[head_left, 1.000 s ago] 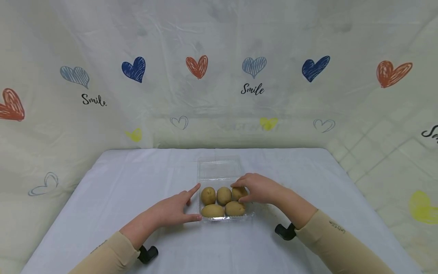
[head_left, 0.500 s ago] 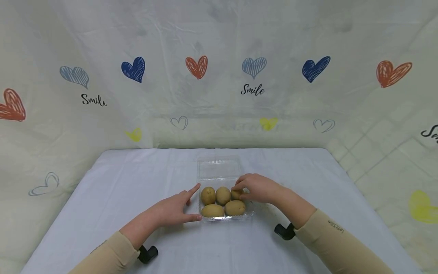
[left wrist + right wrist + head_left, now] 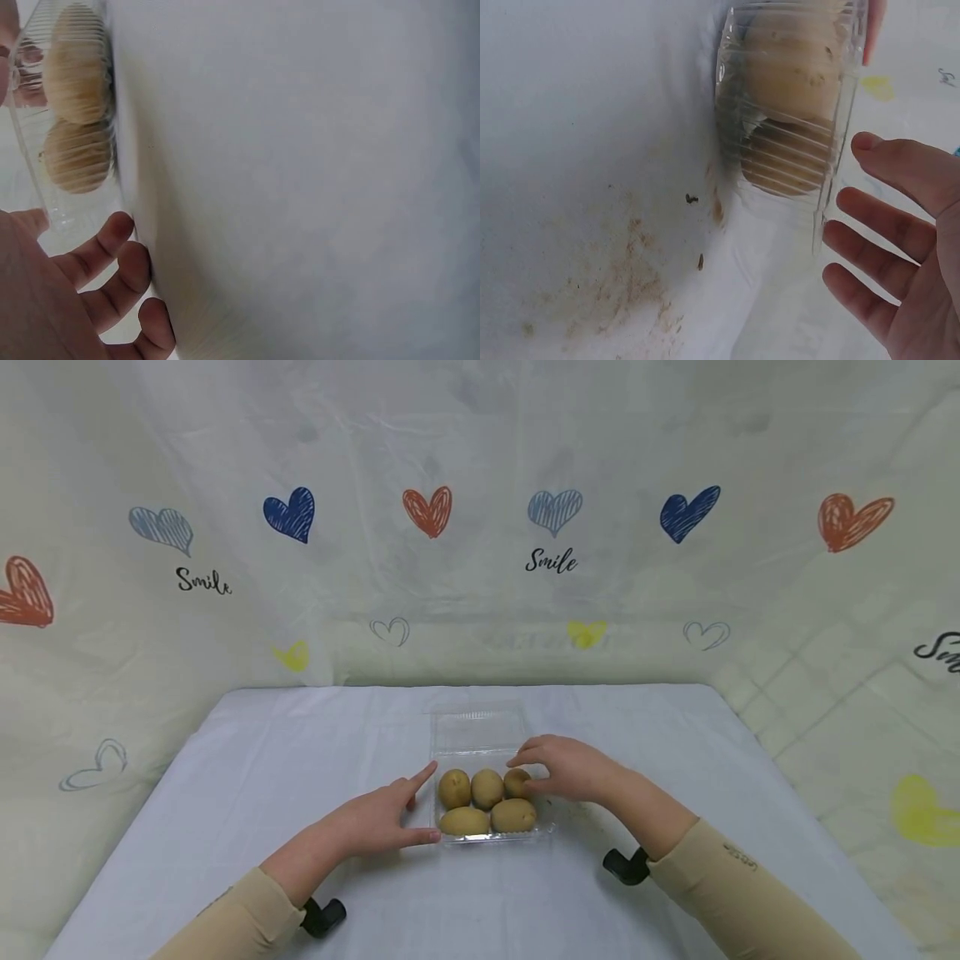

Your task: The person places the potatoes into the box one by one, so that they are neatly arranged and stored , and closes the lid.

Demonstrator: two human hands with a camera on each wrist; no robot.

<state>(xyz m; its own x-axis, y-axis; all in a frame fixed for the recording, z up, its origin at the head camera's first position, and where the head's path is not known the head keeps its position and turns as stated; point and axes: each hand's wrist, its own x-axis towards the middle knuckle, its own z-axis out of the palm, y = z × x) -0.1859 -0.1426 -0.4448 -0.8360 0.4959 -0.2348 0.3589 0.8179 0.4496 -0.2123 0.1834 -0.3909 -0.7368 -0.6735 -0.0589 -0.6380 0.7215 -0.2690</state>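
A clear plastic clamshell box (image 3: 546, 832) stands on the cloth with its lid (image 3: 480, 728) folded back. Several potatoes lie inside in two rows, among them a long potato (image 3: 464, 822) at the front left and a rounder potato (image 3: 517, 782) at the back right. My left hand (image 3: 382, 818) rests against the box's left side, index finger and thumb spread apart. Over the right side hovers my right hand (image 3: 573, 768), its fingers spread and the thumb close to the back right potato. The right wrist view shows no potato in that hand (image 3: 922, 247).
Brown dirt crumbs (image 3: 637, 262) lie on the white tablecloth (image 3: 480, 902) to the right of the box. A pale backdrop printed with hearts (image 3: 428, 512) hangs behind the table. Each wrist wears a black camera (image 3: 626, 867).
The right fingers, earlier on the back right potato, have spread and come off it. That potato sits slightly further left, against its neighbour. My left hand keeps its place.
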